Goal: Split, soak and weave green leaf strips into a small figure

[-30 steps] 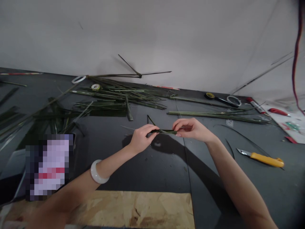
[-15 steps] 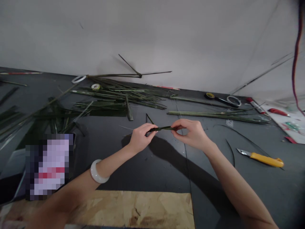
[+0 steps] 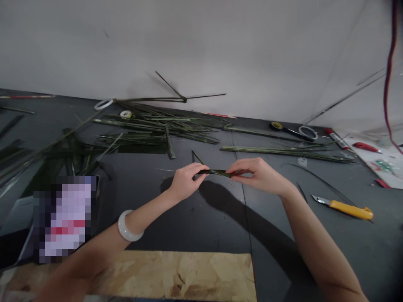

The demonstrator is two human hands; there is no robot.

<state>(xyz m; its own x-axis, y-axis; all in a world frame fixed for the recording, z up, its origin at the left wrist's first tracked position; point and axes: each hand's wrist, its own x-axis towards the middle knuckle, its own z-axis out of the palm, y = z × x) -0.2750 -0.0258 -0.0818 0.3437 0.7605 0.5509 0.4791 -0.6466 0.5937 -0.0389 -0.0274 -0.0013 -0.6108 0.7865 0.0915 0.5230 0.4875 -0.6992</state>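
Observation:
Between my two hands a folded green leaf strip (image 3: 218, 172) is held just above the dark table (image 3: 201, 230). My left hand (image 3: 186, 181) pinches its left part between thumb and fingers, and a bent end of the strip sticks up behind the fingertips. My right hand (image 3: 256, 174) grips the right end, with thumb below and fingers above. A thin pale strand (image 3: 166, 170) pokes out to the left of my left hand. A white bangle (image 3: 127, 226) sits on my left wrist.
Behind my hands lie a heap of green leaf strips (image 3: 151, 126) and a bundle of thin strips (image 3: 283, 153). A yellow craft knife (image 3: 351, 209), its blade out, rests at right. A phone with a blurred screen (image 3: 69, 214) is at left; a wooden board (image 3: 185, 274) lies in front.
My right hand has shifted its grip on the strip, turning the strip over and back. Its fingers now lie flatter along the right end. My left hand has barely moved.

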